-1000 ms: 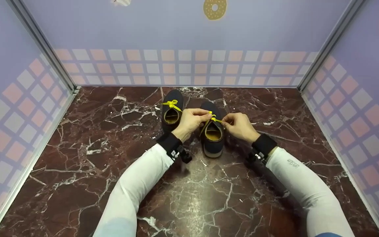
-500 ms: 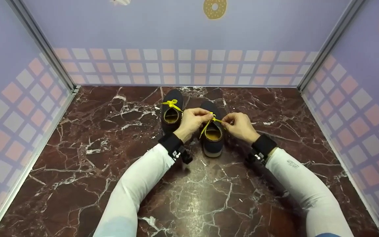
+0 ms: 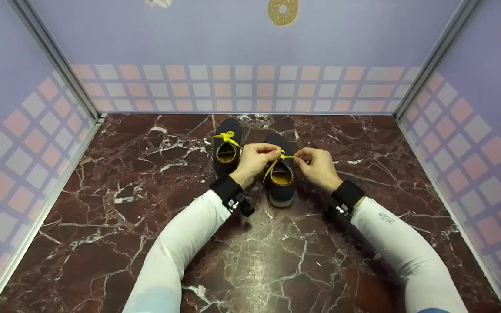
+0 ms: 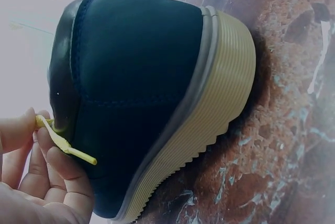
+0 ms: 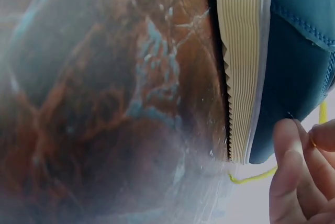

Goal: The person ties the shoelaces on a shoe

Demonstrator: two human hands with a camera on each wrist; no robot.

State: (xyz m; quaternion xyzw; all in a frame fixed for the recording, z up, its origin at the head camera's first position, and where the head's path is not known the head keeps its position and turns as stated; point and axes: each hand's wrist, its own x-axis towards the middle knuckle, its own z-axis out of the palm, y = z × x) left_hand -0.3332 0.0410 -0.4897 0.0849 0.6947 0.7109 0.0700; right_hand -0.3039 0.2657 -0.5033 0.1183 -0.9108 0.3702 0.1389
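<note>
Two dark shoes with yellow laces stand on the floor, toes pointing away. Over the right-hand shoe (image 3: 282, 199), my left hand (image 3: 252, 163) pinches the yellow shoelace (image 3: 271, 168) between thumb and forefinger, close by the knot. From the other side my right hand (image 3: 318, 167) pinches a strand that runs level out of the knot. One lace end hangs along the left of the shoe opening. The left wrist view has the tip of the shoelace (image 4: 81, 155) sticking out below the thumb. In the right wrist view, a loose length of shoelace (image 5: 256, 178) trails by the sole.
Left of my left hand stands the other shoe (image 3: 226, 126), its lace tied in a bow (image 3: 228, 137). The floor (image 3: 146, 208) is dark red marble with white veins. Lilac panels with a checked band (image 3: 244, 89) enclose the back and both sides.
The strand in my right hand now runs straighter and more level from the knot. My left fingers have shifted slightly at the lace. Both shoes stay in place.
</note>
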